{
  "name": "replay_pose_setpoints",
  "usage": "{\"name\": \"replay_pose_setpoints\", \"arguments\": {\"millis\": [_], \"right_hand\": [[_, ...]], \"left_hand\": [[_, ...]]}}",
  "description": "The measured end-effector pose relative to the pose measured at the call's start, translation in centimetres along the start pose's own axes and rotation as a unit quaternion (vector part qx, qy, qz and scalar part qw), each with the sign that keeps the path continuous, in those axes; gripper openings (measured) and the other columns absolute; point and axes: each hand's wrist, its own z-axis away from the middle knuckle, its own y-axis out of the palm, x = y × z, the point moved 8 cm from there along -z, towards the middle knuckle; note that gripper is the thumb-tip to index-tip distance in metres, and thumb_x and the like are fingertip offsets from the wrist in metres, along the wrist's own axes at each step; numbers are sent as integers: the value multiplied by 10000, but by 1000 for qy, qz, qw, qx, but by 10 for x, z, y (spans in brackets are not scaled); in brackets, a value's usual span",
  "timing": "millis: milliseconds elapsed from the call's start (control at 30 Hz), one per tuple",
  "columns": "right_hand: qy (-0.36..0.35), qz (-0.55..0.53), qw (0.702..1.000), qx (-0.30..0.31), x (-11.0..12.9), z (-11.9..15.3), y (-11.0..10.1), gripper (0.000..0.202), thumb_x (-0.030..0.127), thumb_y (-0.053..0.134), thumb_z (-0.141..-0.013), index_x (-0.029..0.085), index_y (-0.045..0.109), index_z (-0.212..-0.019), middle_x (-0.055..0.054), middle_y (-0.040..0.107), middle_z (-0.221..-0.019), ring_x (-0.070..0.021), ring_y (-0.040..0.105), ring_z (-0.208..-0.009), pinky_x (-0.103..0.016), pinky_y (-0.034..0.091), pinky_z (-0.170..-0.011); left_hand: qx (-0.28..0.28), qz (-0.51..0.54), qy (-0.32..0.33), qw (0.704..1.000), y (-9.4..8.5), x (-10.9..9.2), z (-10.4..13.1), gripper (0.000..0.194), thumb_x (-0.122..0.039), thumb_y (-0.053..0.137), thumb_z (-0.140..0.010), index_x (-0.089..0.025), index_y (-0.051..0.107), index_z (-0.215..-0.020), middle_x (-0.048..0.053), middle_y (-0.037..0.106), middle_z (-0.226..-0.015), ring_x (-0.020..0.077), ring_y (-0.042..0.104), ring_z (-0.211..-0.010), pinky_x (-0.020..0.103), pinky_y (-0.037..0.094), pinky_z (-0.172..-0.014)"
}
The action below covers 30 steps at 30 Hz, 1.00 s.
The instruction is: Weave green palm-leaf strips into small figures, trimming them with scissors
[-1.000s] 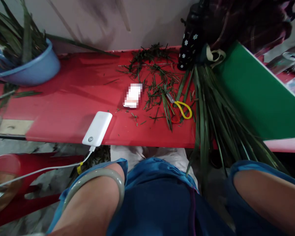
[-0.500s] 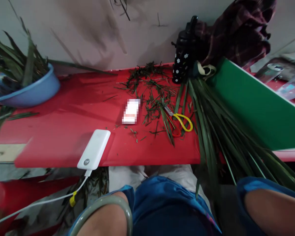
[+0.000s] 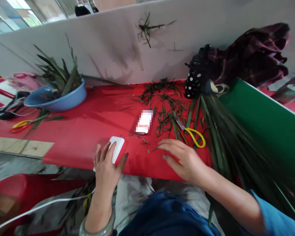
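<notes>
My left hand [image 3: 107,165], a bangle at its wrist, hovers over or rests at the white power bank [image 3: 118,148] with its fingers spread; contact cannot be made out. Nothing shows in my right hand [image 3: 180,159], whose fingers reach left above the red tabletop [image 3: 93,131], thumb apart. Between and beyond the hands lies a phone [image 3: 144,122] with a blurred bright screen. Scissors [image 3: 195,136] with a yellow handle lie right of it, among cut green leaf scraps [image 3: 166,113].
Long green leaves [image 3: 218,131] hang over the right edge by a green board [image 3: 267,124]. A flowered black bottle [image 3: 195,77] and plaid cloth [image 3: 255,55] stand behind. At left are a blue basin [image 3: 71,100] of leaves and more scissors [image 3: 23,125].
Both hands have come forward over the table, the left to the power bank, the right near the scissors. The view has tilted up and turned left, showing more of the left side.
</notes>
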Motion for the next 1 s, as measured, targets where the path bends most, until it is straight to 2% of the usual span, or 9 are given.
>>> {"name": "replay_pose_setpoints", "arguments": {"millis": [100, 167, 267, 367, 567, 733, 867, 933, 1000], "right_hand": [[16, 90, 988, 125, -19, -16, 64, 307, 225, 412, -831, 165, 564, -1091, -110, 522, -1221, -243, 441, -1172, -418, 397, -965], [20, 143, 971, 191, -32, -20, 101, 320, 241, 405, -832, 188, 559, -1107, -98, 454, -1301, -289, 364, -1232, -464, 370, -972], [21, 192, 957, 216, -42, -21, 122, 341, 195, 334, -851, 177, 552, -1113, -96, 458, -1298, -275, 392, -1208, -445, 364, -972], [32, 222, 950, 216, -47, -15, 114, 368, 131, 291, -846, 157, 545, -1110, -103, 489, -1262, -242, 449, -1143, -393, 403, -932], [75, 252, 935, 238, -54, 4, 89, 385, 122, 276, -844, 170, 550, -1111, -95, 517, -1233, -249, 473, -1106, -399, 422, -901], [87, 235, 943, 220, -52, 14, 76, 379, 128, 312, -833, 215, 547, -1119, -61, 540, -1220, -253, 485, -1109, -402, 461, -850], [82, 216, 966, 115, -54, 13, 43, 353, 187, 317, -858, 230, 557, -1114, -45, 551, -1213, -213, 478, -1137, -374, 442, -904], [99, 227, 968, 39, -65, 11, 21, 337, 218, 337, -857, 201, 571, -1099, -63, 560, -1198, -218, 468, -1149, -377, 430, -924], [123, 244, 962, -26, -80, 12, 2, 333, 240, 384, -838, 165, 563, -1109, -86, 564, -1186, -233, 481, -1132, -387, 432, -922]], "left_hand": [[73, -91, -79, 990, 13, 32, -13, 520, -434, 408, -780, -239, 384, -1261, 92, 401, -1342, 363, 232, -1288, 642, 267, -938], [119, -104, -106, 982, 22, 46, -12, 527, -407, 395, -781, -230, 368, -1277, 103, 367, -1368, 344, 283, -1270, 593, 323, -922], [142, -96, -109, 979, 29, 50, -12, 534, -379, 394, -777, -232, 360, -1289, 113, 370, -1364, 308, 454, -1149, 463, 422, -870], [133, -106, -90, 981, 32, 42, -16, 530, -379, 381, -781, -238, 363, -1292, 117, 408, -1332, 312, 509, -1071, 446, 443, -827], [140, -94, -78, 983, 42, 24, -21, 536, -390, 366, -795, -216, 349, -1301, 141, 397, -1329, 319, 455, -1134, 443, 426, -854], [140, -75, -78, 984, 41, 12, -23, 546, -392, 366, -796, -211, 326, -1309, 137, 403, -1325, 331, 448, -1137, 480, 414, -866], [45, -49, -35, 997, 32, -14, -26, 541, -418, 396, -790, -184, 372, -1277, 130, 380, -1349, 332, 274, -1277, 520, 316, -978], [11, 12, 28, 999, 37, -40, -31, 541, -404, 423, -786, -146, 388, -1261, 151, 380, -1344, 278, 293, -1280, 430, 314, -1018], [5, 65, 69, 995, 49, -63, -41, 563, -395, 469, -766, -134, 389, -1259, 164, 368, -1347, 266, 329, -1263, 387, 344, -1006]]}}
